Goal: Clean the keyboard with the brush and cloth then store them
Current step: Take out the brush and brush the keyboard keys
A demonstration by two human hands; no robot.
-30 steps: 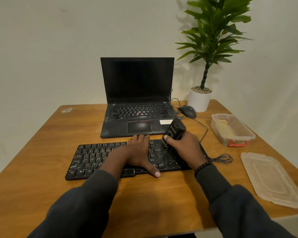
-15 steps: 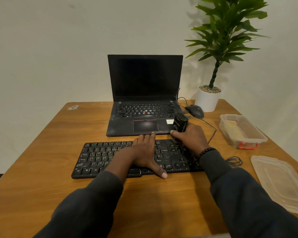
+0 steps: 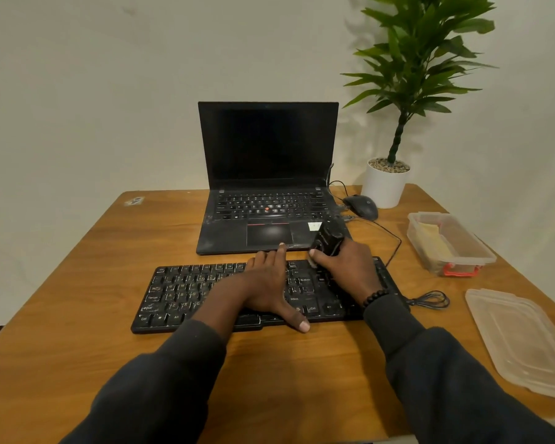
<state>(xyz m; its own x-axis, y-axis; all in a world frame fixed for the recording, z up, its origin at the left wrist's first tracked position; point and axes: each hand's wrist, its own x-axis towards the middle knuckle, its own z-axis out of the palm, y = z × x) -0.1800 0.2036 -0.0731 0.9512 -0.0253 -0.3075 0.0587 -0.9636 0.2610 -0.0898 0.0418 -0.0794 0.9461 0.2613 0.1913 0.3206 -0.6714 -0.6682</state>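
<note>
Nearest you, your two dark sleeves reach in over the wooden table point(image 3: 77, 283) toward the black keyboard point(image 3: 186, 293). Your left hand point(image 3: 266, 286) lies flat on the middle keys, fingers straight and together, thumb splayed to the front edge, pinning the board and holding nothing. Your right hand point(image 3: 343, 267) is curled round the black brush point(image 3: 329, 240), gripping its body at the keyboard's far right rows; the bristle end is hidden under your fingers, so you cannot tell whether it touches the keys.

To your right the clear lid point(image 3: 526, 344) lies loose near the table edge, and beyond it sits the open plastic container point(image 3: 462, 251) with the yellowish cloth point(image 3: 430, 238) lying in it. The keyboard's cable point(image 3: 430, 299) coils between board and lid.

Further back, the laptop point(image 3: 266, 174) stands open just behind the keyboard, the mouse point(image 3: 361, 206) and the potted plant point(image 3: 385, 184) beyond.

What could go wrong, in my judgement: the brush works just beside the laptop's front edge, so a long forward stroke may flick dust onto the palm rest or knock it. Your sleeve could snag the cable and drag the board if your left hand eases off.

Compared with a second ago, your right hand and brush have travelled toward the far edge, while your left hand has stayed planted; the view has also drifted leftward.
</note>
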